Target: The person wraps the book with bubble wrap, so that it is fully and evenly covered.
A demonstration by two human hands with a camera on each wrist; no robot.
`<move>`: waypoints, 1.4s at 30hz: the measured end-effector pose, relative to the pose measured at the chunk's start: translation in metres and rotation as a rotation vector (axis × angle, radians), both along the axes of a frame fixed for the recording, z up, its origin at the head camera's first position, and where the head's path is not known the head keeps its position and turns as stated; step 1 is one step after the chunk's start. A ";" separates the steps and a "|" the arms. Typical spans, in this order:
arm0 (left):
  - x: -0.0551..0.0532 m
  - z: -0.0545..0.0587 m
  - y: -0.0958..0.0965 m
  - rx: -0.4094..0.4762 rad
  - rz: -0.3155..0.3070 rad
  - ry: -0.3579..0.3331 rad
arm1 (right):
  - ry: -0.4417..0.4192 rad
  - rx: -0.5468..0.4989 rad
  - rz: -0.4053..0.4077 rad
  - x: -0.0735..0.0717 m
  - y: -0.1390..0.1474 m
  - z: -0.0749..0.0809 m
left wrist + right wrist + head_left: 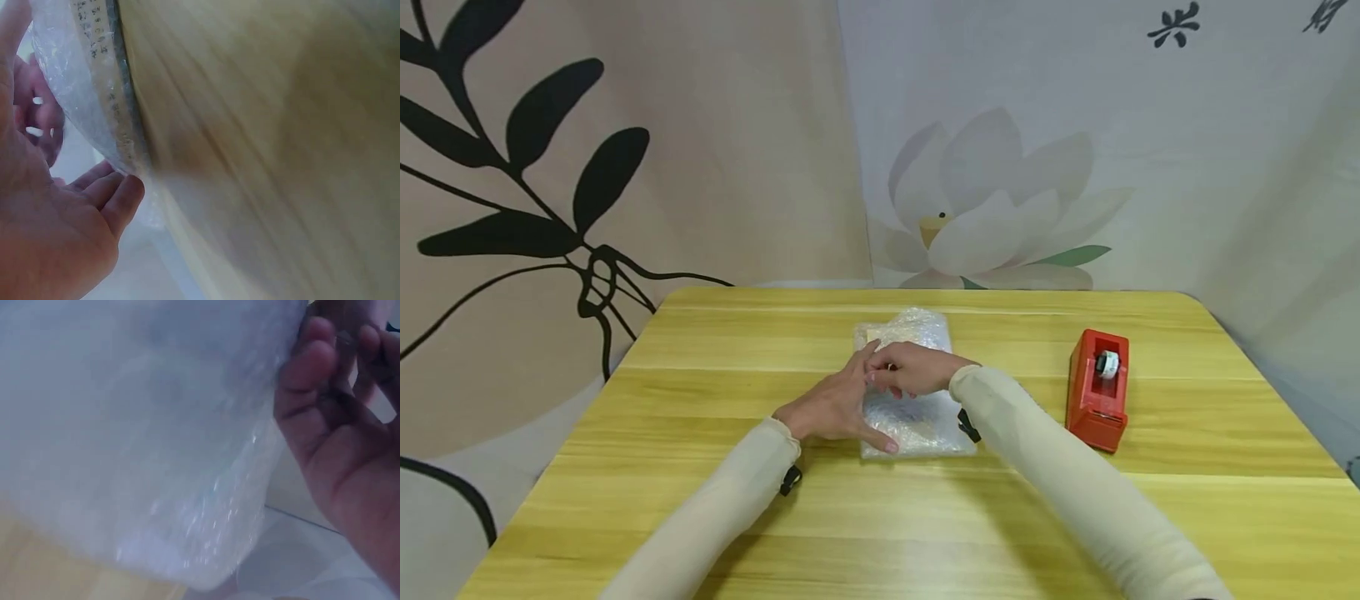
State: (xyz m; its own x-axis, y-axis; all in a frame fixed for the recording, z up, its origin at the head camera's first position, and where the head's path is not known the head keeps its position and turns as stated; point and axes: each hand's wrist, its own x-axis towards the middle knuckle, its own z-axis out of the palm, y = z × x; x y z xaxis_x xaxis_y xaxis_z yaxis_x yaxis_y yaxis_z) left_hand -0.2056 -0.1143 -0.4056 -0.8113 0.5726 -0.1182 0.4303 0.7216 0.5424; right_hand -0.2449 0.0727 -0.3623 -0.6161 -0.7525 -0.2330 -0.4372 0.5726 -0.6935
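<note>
A flat bubble-wrapped package lies on the wooden table in front of me. Through the wrap, the left wrist view shows a beige strip with dark writing along one edge. My left hand rests on the package's left side, fingers and thumb spread, fingertips at its edge. Over the upper middle of the wrap, my right hand has its fingers bent, close to the left fingers. Its thumb and index fingertips pinch what looks like a small piece of clear tape, mostly hidden by the fingers.
To the right of the package stands a red tape dispenser with a small roll in it. The wooden table ends at a printed fabric backdrop with leaves and a lotus.
</note>
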 end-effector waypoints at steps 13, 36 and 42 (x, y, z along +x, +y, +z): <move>-0.003 -0.002 0.006 0.040 0.045 -0.023 | -0.120 -0.119 -0.079 -0.004 0.015 -0.007; -0.011 -0.001 -0.011 0.117 -0.042 -0.116 | -0.408 -0.223 -0.147 -0.007 0.002 -0.031; -0.019 0.002 -0.025 0.223 -0.077 -0.262 | -0.443 -0.202 -0.161 -0.007 -0.003 -0.033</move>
State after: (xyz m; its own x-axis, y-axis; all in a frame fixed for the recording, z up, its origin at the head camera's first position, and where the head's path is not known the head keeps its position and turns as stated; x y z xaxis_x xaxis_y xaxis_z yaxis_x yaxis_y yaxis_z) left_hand -0.2245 -0.1393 -0.4037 -0.7234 0.6661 -0.1817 0.3040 0.5436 0.7823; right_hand -0.2521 0.0697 -0.3949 -0.6028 -0.7132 -0.3578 0.0062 0.4441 -0.8959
